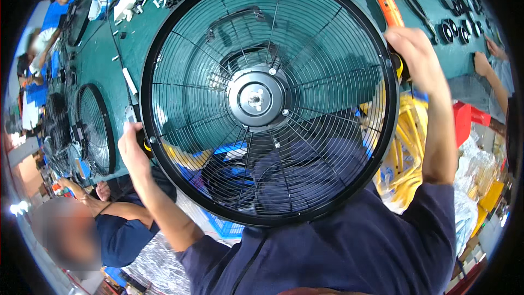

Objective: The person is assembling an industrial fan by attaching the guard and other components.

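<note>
A large round black wire fan guard [322, 76] with a silver motor [256, 97] at its centre stands upright in front of my chest. My left hand [134, 150] is closed at its left edge, by a black and yellow part partly covered by my fingers. On the opposite edge, higher up, my right hand [415, 57] is closed by a similar black and yellow part [399, 66]. No fan blades can be seen on the motor. Just beyond my right hand is an orange electric screwdriver [387, 4].
The green worktable [103, 49] carries loose screws, black parts and cables. Another assembled fan [94, 128] stands at left, near a co-worker's arm [123, 210]. Yellow parts [412, 136] are piled at right, and a blue crate [225, 225] sits below. Other people's hands show at far right.
</note>
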Tool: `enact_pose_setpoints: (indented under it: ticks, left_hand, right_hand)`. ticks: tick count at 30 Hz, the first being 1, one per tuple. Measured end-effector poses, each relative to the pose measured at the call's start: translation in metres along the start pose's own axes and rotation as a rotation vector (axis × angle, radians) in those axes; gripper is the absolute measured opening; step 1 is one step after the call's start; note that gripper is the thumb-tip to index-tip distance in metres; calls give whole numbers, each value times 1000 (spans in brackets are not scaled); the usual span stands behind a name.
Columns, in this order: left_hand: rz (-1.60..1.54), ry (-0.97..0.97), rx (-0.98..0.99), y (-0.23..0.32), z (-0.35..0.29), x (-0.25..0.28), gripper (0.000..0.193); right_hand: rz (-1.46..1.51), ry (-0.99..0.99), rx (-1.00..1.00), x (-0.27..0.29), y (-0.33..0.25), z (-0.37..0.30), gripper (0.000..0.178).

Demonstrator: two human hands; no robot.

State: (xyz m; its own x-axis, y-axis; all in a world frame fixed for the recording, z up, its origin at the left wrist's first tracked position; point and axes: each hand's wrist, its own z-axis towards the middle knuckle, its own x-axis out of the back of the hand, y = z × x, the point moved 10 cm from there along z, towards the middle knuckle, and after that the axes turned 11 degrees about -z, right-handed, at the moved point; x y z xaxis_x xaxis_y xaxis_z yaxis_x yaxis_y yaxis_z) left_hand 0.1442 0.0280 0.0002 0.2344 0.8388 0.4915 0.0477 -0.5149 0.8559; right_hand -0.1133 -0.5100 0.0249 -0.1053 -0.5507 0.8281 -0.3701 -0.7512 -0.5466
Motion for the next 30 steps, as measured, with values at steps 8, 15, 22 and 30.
enact_pose_setpoints:
  ticks: [8,15,22,30]
  left_hand:
    - [-370,224,-369,26,-14,24,36]
    - [-230,-114,182,1,0,-9,53]
    - [-241,169,-563,14,-33,7,42]
    - [-58,27,157,-17,1,14,44]
  right_hand:
    - [223,13,-11,-4,-4,18,49]
    - [-74,374,324,19,-29,-30,34]
    - [119,-109,-155,-10,0,21,46]
    - [-167,214,262,16,-34,-14,34]
